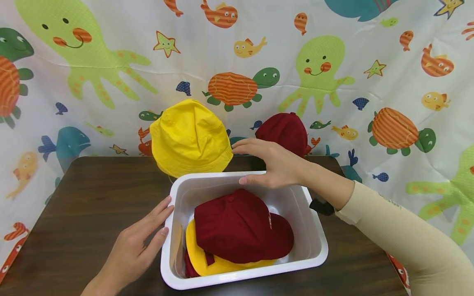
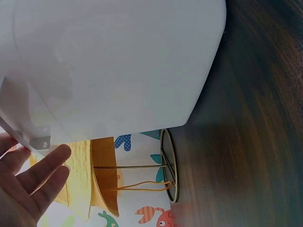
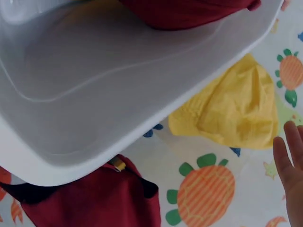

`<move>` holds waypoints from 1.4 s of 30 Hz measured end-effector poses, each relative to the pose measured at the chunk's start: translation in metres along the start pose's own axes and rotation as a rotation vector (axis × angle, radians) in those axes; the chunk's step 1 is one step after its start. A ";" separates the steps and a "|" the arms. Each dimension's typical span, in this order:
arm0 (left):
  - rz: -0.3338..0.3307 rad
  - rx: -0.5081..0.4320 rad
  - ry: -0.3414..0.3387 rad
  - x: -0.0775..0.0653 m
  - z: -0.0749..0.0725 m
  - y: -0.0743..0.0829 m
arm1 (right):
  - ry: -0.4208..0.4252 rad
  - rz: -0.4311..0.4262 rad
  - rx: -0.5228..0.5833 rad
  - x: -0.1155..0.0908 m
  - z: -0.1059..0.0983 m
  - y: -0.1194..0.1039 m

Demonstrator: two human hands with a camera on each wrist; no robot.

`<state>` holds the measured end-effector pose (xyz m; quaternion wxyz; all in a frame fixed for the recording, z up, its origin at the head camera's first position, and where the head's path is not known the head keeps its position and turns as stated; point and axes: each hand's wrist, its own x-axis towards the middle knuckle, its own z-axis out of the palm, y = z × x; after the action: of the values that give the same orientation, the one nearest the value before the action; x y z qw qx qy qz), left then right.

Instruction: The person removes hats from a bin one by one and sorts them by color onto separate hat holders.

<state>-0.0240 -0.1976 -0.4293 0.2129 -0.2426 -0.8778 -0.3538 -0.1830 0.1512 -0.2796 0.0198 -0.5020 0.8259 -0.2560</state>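
Observation:
My left hand rests its fingertips on the left rim of a white plastic bin, fingers fairly straight; the left wrist view shows that hand at the bin's edge. My right hand hovers over the bin's back rim, fingers extended and holding nothing. A maroon cap lies in the bin, brim to the right, on top of a yellow hat. Behind the bin, a yellow bucket hat sits left of the right fingertips. Another maroon cap, partly hidden by the right hand, stands behind it.
The bin stands on a dark wooden table. A wire stand is under the yellow bucket hat. A sea-animal print curtain hangs right behind the table. A bit of maroon cloth shows at the bin's lower left.

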 end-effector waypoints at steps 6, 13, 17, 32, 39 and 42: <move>-0.008 0.005 -0.006 0.000 0.000 -0.001 | -0.046 0.023 0.053 -0.011 0.006 0.001; 0.004 -0.020 0.001 -0.002 0.002 -0.001 | -0.149 0.110 0.078 -0.023 0.015 -0.001; -0.013 -0.034 -0.002 -0.004 0.001 -0.001 | -0.208 0.135 0.094 -0.025 0.023 0.000; -0.006 -0.024 0.000 -0.003 0.002 0.000 | -0.317 0.173 0.059 -0.016 0.041 0.000; 0.002 -0.023 0.005 -0.002 0.002 0.000 | -0.383 0.203 0.023 -0.008 0.046 -0.004; -0.003 -0.017 0.003 -0.002 0.003 0.000 | -0.396 0.214 0.049 -0.006 0.049 -0.003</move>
<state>-0.0229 -0.1963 -0.4322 0.2115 -0.2428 -0.8749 -0.3617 -0.1630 0.1355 -0.3224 0.2210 -0.4514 0.8479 -0.1690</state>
